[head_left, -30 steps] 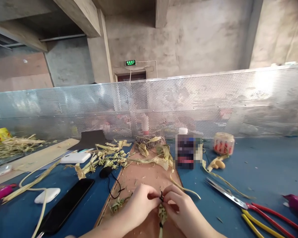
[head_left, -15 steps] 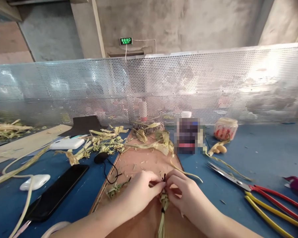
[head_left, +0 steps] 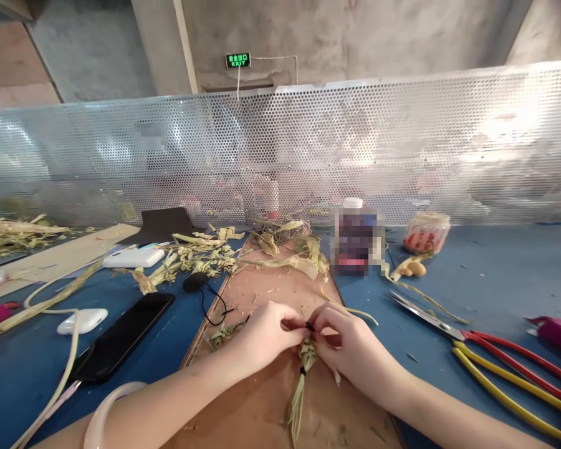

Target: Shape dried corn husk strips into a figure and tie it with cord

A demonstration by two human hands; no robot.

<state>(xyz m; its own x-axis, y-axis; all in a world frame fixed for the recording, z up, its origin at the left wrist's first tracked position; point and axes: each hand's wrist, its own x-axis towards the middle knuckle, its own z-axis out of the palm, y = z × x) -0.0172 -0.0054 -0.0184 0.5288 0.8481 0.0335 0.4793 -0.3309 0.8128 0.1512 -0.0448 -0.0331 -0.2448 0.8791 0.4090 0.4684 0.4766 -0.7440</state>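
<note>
Over the wooden board [head_left: 262, 405], my left hand [head_left: 267, 333] and my right hand [head_left: 348, 337] meet fingertip to fingertip. Pinched between them is a short black cord [head_left: 310, 326] at the top of a plaited husk piece [head_left: 307, 357]. The piece is pale green, bound lower down with a black tie, and its loose strands spread toward me. Both hands are closed; the fingertips partly hide the cord. A second small plaited piece [head_left: 220, 337] lies left of my left forearm.
Scissors [head_left: 449, 330] with red and yellow handles lie on the right. A spool of black cord [head_left: 195, 282] and a phone [head_left: 126, 337] are on the left. Dried husks [head_left: 303, 265] cover the board's far end. Behind stand a bottle [head_left: 355, 243] and a jar [head_left: 425, 232].
The view has tilted down slightly. The husk piece's tail has swung a little to the left, and the black cord's upright ends are now lower between my fingertips.
</note>
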